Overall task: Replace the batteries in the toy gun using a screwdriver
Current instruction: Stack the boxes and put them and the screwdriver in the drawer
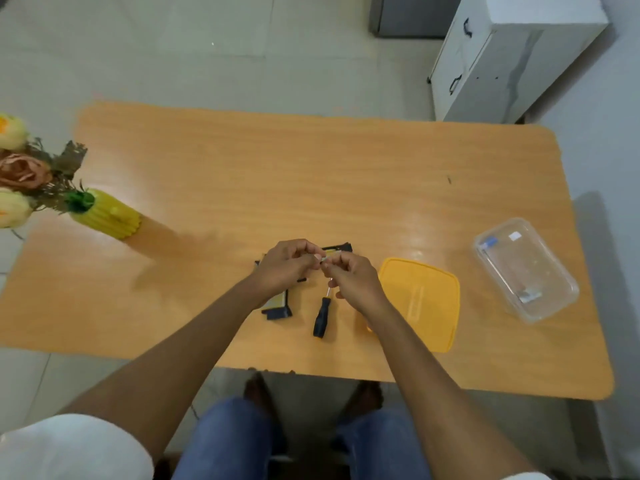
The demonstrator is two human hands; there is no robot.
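Your left hand [285,268] and right hand [353,282] meet above the middle of the table [242,174], fingertips pinched together on one small pale item [322,258] held between them; it is too small and blurred to name, though it could be a battery. Both hands are curled closed around that pinch, raised over the work rather than resting on the wood.

Starting at your far left, a yellow ribbed vase [109,214] stands near the table's left edge, with a bunch of artificial flowers [20,174] spilling out beyond it.

Under and behind your left hand lies the toy gun [277,308], black and yellow, flat on the table. Your hand and wrist hide most of it: one end shows near your left forearm, and another dark part [341,247] pokes out just beyond your fingertips. You cannot tell from here whether its battery cover is on or off.

Just beside the toy gun, between your two forearms, the screwdriver [322,315] lies on the table, its dark handle toward you and its thin metal shaft pointing up under your right hand. Neither hand touches it.

To the right of your right wrist, a yellow lid [424,303] lies flat, its near left edge partly hidden by your forearm. Farther right, well apart from the lid, a clear plastic container [526,270] sits open near the table's right edge, with a few small items inside that are too indistinct to identify.
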